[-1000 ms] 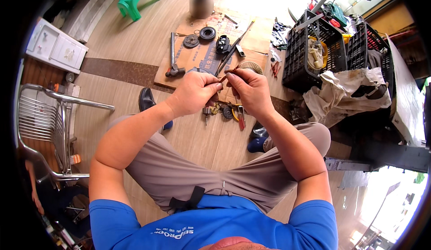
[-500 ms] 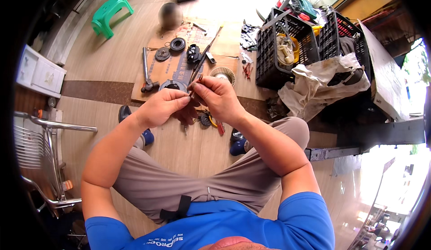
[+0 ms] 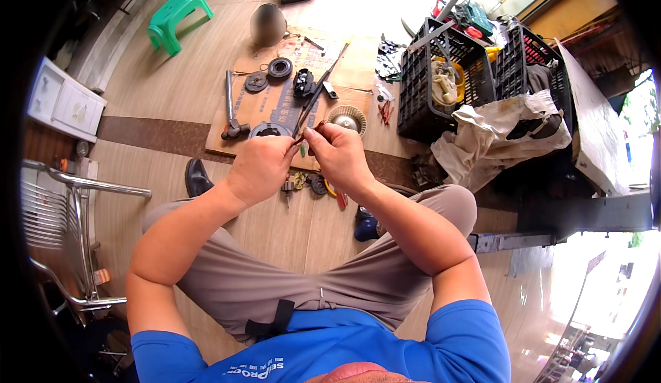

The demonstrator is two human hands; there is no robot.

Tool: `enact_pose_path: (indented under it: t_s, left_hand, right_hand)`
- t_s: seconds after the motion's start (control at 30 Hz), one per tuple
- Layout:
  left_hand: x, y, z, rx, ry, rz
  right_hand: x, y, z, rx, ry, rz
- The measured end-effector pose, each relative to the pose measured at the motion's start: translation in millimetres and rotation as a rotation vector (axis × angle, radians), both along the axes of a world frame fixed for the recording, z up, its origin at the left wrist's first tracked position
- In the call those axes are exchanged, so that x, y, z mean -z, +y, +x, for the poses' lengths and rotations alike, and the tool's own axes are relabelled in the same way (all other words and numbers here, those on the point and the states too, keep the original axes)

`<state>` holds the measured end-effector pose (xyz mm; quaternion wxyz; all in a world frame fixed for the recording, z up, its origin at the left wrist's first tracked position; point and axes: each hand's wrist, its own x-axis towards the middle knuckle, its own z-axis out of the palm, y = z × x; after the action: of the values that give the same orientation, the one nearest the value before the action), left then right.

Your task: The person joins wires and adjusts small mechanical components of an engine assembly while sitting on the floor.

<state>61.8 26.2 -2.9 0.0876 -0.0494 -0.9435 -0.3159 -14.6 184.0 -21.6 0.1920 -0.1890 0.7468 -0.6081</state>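
Note:
My left hand [image 3: 261, 166] and my right hand [image 3: 339, 152] meet in front of me, above the near edge of a cardboard sheet [image 3: 237, 111]. Their fingertips are closed on a thin, dark reddish-brown strip [image 3: 301, 140]; its exact kind is too small to make out. Just beyond my fingers lie a round blower wheel [image 3: 345, 120], a long dark rod-like tool [image 3: 322, 83] and a grey ring-shaped part, half hidden by my left hand. Below the hands, small metal parts [image 3: 297, 180] and a red-handled tool [image 3: 341, 200] rest on the floor.
A hammer [image 3: 231, 108], a black ring [image 3: 280, 68], a disc [image 3: 256, 81] and a black block-shaped part [image 3: 303, 82] lie on the cardboard. Black crates [image 3: 413, 83] stand right, draped with cloth [image 3: 475, 139]. A green stool [image 3: 177, 18] is far left, a metal chair [image 3: 86, 238] nearer.
My left hand has turned and its fingertips have drawn in nearer to the right hand's. Small parts below the hands show more now. The whole view has shifted slightly.

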Motion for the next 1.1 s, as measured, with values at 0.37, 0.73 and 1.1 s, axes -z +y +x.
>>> enact_pose_path:
  t_s: [0.37,0.73,1.1]
  left_hand:
    - [-8,-17,-4,0.166,-0.800,1.410]
    - [-4,-5,-1,-0.025,-0.286,0.406]
    - [2,-1,0,0.032,0.156,-0.212]
  right_hand:
    - [-16,15,-7,-0.223,-0.246,-0.372]
    - [-4,4,-3,-0.017,0.100,-0.046]
    - [-6,2,2,-0.010,-0.305,-0.249]
